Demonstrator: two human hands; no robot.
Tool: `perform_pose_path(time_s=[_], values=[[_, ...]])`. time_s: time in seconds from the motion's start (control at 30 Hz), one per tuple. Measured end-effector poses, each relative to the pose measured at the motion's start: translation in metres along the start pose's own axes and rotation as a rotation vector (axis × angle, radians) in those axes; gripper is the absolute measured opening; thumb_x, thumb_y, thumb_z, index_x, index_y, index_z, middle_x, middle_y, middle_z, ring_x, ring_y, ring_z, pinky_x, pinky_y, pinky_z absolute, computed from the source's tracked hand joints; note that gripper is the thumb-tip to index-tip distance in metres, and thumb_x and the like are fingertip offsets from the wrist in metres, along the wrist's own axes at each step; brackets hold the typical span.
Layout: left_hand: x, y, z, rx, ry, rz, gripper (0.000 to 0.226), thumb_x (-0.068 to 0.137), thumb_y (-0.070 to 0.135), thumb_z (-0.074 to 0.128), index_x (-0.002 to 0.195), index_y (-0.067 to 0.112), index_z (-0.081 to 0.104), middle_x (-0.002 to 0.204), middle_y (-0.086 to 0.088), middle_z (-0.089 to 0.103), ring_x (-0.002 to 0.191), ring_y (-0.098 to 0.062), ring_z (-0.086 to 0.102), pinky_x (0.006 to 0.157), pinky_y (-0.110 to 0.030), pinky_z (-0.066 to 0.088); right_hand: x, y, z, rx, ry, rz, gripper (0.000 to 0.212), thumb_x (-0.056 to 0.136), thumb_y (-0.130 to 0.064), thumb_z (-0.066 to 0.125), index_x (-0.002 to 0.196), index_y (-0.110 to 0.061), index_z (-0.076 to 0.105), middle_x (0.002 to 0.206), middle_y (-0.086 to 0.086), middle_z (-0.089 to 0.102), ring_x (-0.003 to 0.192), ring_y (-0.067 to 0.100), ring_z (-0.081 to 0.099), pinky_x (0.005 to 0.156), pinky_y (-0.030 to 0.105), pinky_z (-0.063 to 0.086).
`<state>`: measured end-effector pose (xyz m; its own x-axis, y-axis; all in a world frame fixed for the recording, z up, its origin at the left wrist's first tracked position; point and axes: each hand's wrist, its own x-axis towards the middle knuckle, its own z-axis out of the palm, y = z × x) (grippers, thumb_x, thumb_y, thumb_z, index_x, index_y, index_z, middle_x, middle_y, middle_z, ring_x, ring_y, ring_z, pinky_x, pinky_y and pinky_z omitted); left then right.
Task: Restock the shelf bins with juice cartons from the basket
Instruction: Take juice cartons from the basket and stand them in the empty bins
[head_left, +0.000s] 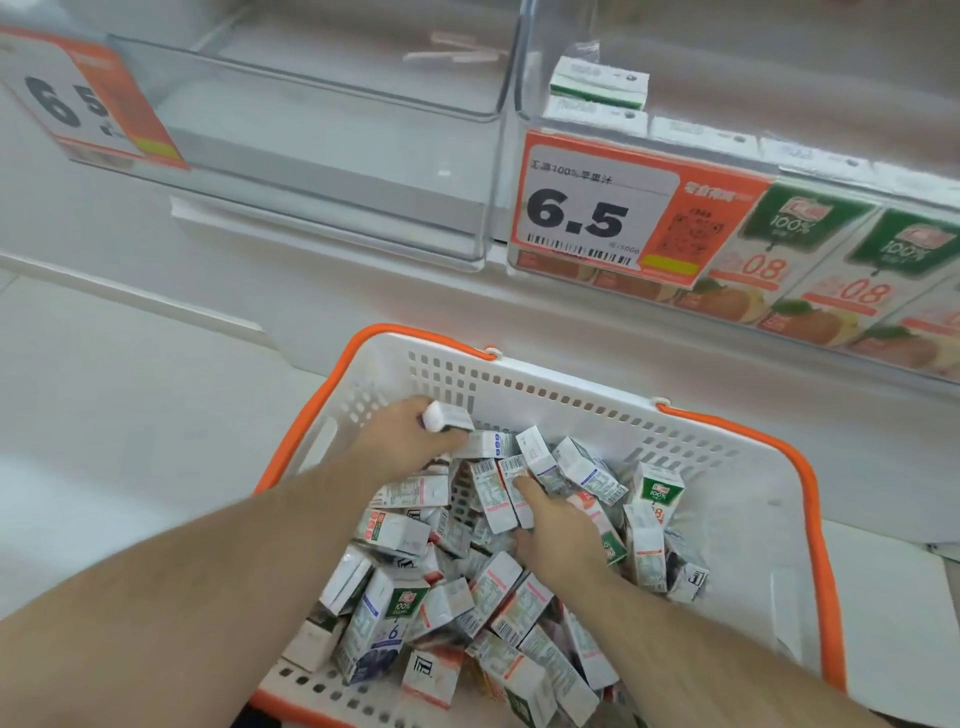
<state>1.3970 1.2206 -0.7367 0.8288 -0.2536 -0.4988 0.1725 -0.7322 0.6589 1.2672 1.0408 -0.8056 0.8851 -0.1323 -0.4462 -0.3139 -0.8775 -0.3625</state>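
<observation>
A white basket (717, 415) with an orange rim holds several small juice cartons (395, 535) in a loose heap. My left hand (400, 441) is at the basket's far left corner and grips a white carton (449, 417). My right hand (558, 525) reaches into the middle of the heap, its fingers around an upright carton (493, 493). Above the basket, a clear shelf bin (332, 171) stands empty. The bin to its right (810, 322) holds a row of cartons (774, 249) with green and orange labels.
An orange price tag reading 6.5 (597, 213) hangs on the right bin's front, and another one (78, 98) sits at the far left. Two green-edged cartons (597, 88) lie stacked inside the right bin. A white shelf ledge (130, 301) runs beneath the bins.
</observation>
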Motion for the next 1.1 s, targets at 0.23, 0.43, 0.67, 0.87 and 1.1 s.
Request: perform_pose_path(time_s=[0.23,0.43,0.67,0.87,1.1], values=[[-0.037,0.048,-0.040,-0.606,-0.216,-0.233,0.025,0.094,0.033,0.057,0.104,0.012,0.065,0.077,-0.007,0.071,0.053,-0.017,0.058,0.059,-0.026,0.044,-0.031,-0.003,-0.062,0.467,0.105,0.224,0.034,0.083,-0.020,0.063,0.117,-0.023,0.062,0.082,-0.005,0.066,0.069,0.011,0.061,0.059,0.023,0.046],[-0.080,0.089,-0.062,-0.792,-0.280,-0.220,0.054,0.090,0.062,0.049,0.087,0.011,0.067,0.076,-0.019,0.066,0.044,-0.024,0.055,0.040,-0.021,0.040,-0.070,-0.021,-0.136,0.966,0.094,0.228,0.014,0.086,-0.001,0.059,0.081,-0.009,0.069,0.082,0.010,0.070,0.070,0.020,0.064,0.058,0.027,0.045],[-0.123,0.128,-0.097,-0.694,-0.270,-0.121,0.062,0.089,0.068,0.044,0.077,0.010,0.063,0.068,-0.016,0.063,0.049,-0.025,0.055,0.061,-0.033,0.051,-0.118,-0.063,-0.206,1.283,0.065,0.090,0.024,0.092,-0.001,0.044,0.097,-0.008,0.066,0.084,0.012,0.066,0.075,0.025,0.064,0.067,0.042,0.055],[-0.152,0.147,-0.130,-0.708,-0.234,0.014,0.041,0.088,0.039,0.051,0.061,0.010,0.062,0.063,-0.013,0.066,0.048,-0.026,0.063,0.053,-0.025,0.053,-0.143,-0.100,-0.244,1.333,0.140,-0.021,0.014,0.095,-0.004,0.043,0.089,-0.006,0.055,0.073,0.013,0.064,0.063,0.021,0.060,0.058,0.034,0.045],[-0.155,0.141,-0.151,-0.762,-0.184,0.054,0.028,0.079,0.019,0.044,0.061,0.007,0.062,0.062,-0.009,0.063,0.044,-0.020,0.053,0.045,-0.018,0.043,-0.140,-0.152,-0.268,1.320,0.190,-0.136,0.014,0.095,-0.011,0.055,0.087,-0.003,0.064,0.068,0.010,0.066,0.060,0.019,0.059,0.052,0.028,0.044]])
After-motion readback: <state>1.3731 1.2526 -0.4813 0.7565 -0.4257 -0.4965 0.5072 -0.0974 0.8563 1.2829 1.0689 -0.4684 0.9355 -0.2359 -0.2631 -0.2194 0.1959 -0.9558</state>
